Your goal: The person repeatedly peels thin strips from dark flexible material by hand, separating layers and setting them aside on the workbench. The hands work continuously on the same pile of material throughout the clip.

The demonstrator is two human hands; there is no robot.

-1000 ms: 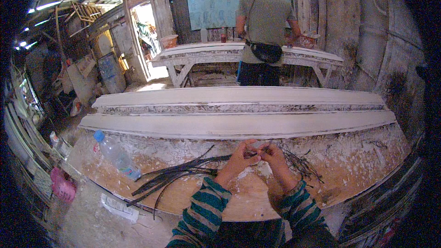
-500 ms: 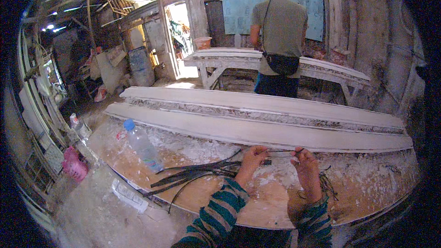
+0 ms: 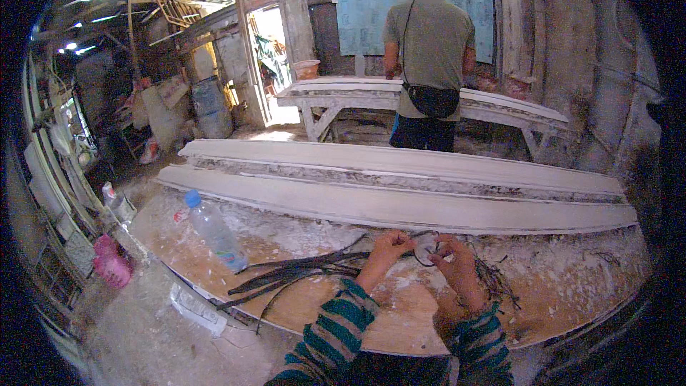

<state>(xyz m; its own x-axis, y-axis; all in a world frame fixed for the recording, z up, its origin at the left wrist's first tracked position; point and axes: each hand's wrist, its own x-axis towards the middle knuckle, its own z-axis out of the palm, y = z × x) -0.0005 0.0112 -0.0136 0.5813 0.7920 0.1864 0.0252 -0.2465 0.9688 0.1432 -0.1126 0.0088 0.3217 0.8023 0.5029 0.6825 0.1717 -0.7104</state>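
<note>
Over the worktable (image 3: 407,318), both my hands pinch a thin black strip (image 3: 423,233), which bows in a small loop between them. My left hand (image 3: 384,254) is closed at its left end, and my right hand (image 3: 459,268) is closed at the other. A bundle of longer black strips (image 3: 286,271) lies on the table to the left, partly under my left wrist. Beside my right wrist is a tangle of thin dark scraps (image 3: 498,282). Just beyond my hands lie two long white moulding-like lengths (image 3: 400,210), side by side.
A clear plastic bottle with a blue cap (image 3: 216,232) lies left of the strips. A person (image 3: 429,43) stands with their back to me at a white-coated bench (image 3: 332,93). Off the table's left side are a pink bag (image 3: 112,263) and a white packet (image 3: 196,311).
My hands have drawn closer together, and the thin strip has gone from taut and straight to a slack loop. My right hand has moved left and its fingers have curled inward.
</note>
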